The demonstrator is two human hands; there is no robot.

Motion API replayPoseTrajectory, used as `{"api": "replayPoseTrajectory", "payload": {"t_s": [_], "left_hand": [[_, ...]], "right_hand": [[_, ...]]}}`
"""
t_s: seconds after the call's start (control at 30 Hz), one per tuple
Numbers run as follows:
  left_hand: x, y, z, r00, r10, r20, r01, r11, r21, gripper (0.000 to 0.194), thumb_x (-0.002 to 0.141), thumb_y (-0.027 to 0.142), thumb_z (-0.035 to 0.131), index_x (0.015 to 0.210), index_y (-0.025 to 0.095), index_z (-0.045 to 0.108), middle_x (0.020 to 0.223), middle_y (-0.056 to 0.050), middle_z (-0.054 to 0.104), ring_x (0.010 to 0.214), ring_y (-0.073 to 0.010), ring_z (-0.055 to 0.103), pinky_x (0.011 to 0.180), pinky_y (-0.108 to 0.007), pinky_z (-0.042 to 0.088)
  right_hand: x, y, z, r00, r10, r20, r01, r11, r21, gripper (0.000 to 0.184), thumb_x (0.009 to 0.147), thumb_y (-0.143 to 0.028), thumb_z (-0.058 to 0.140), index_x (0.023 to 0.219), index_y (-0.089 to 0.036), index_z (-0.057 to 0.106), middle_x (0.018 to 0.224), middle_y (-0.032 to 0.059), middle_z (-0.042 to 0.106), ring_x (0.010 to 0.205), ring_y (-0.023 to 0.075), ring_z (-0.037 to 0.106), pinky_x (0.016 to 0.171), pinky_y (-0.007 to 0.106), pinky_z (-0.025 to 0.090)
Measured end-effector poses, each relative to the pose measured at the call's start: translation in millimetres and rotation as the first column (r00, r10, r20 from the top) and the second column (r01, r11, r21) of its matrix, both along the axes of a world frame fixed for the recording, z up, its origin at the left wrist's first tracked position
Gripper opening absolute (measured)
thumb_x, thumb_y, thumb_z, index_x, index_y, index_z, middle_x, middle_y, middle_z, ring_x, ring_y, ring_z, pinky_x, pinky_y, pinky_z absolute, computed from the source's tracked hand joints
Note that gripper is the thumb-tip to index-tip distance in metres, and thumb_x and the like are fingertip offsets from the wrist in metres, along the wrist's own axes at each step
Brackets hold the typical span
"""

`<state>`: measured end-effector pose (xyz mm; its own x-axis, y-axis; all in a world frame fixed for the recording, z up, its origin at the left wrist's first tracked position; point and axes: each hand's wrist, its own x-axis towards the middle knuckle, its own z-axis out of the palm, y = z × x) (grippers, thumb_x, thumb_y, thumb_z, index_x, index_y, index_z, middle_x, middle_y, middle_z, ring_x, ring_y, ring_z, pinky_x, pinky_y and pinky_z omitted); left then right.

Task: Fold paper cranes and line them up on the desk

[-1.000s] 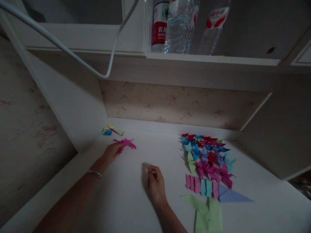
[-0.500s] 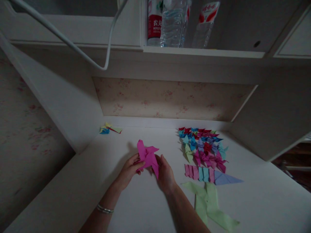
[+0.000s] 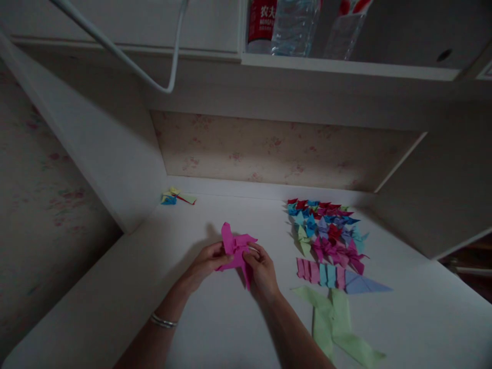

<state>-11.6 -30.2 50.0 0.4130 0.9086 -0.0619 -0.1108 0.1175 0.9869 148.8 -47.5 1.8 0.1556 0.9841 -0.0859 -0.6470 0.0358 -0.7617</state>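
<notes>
A magenta folded-paper pinwheel [image 3: 238, 243] with several pointed arms is held just above the white desk. My left hand [image 3: 209, 260] pinches its left side, thumb on top and fingers underneath. My right hand [image 3: 260, 264] grips its right side, with the thumb and fingers closed on the paper near the middle. One arm of the pinwheel points up and away from me, another hangs down between my hands. Off to the right lies a larger pale green folded-paper pinwheel [image 3: 338, 320], flat on the desk.
Rows of small colourful origami pieces [image 3: 326, 230] stand at the back right. In front of them lie a strip of folded pink and blue papers [image 3: 319, 273] and a lilac paper triangle [image 3: 365, 283]. Paper scraps [image 3: 169, 197] sit back left. Overhead are a bottle shelf [image 3: 346, 66] and white cable [image 3: 126, 66].
My right hand has closed its thumb and fingers on the pinwheel's right side, where it was more open before. The view has shifted slightly.
</notes>
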Motion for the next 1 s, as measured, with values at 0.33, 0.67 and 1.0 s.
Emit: {"api": "replayPoseTrajectory", "payload": {"t_s": [0.33, 0.67, 1.0], "left_hand": [[0, 8, -15.6, 0.995, 0.1, 0.03, -0.098, 0.993, -0.058, 0.048, 0.069, 0.039, 0.074, 0.108, 0.011, 0.069, 0.105, -0.012, 0.071, 0.09, -0.0258, 0.065, 0.084, -0.035, 0.047], [3, 5, -12.0, 0.993, 0.119, -0.021, -0.12, 0.992, -0.044, 0.042, 0.069, 0.037, 0.074, 0.104, 0.013, 0.07, 0.101, -0.01, 0.072, 0.09, -0.0254, 0.065, 0.086, -0.035, 0.047], [4, 5, -12.7, 0.992, 0.114, -0.056, -0.115, 0.993, -0.018, 0.037, 0.071, 0.035, 0.072, 0.101, 0.013, 0.071, 0.09, -0.008, 0.073, 0.082, -0.0223, 0.064, 0.08, -0.032, 0.046]], "right_hand": [[1, -1, 3.1, 0.999, 0.022, -0.04, -0.024, 0.998, -0.051, 0.047, 0.063, -0.02, 0.081, 0.104, -0.017, 0.058, 0.073, 0.0017, 0.071, 0.066, 0.0149, 0.066, 0.066, 0.028, 0.051], [0, -3, 9.5, 0.995, -0.03, -0.09, 0.026, 0.999, -0.042, 0.054, 0.066, -0.024, 0.08, 0.113, -0.021, 0.055, 0.071, -0.0009, 0.07, 0.064, 0.0152, 0.065, 0.064, 0.029, 0.05], [0, -4, 10.0, 0.989, -0.004, -0.15, -0.002, 0.999, -0.041, 0.082, 0.067, -0.02, 0.078, 0.137, -0.022, 0.034, 0.067, -0.0041, 0.069, 0.062, 0.0137, 0.064, 0.068, 0.03, 0.048]]}}
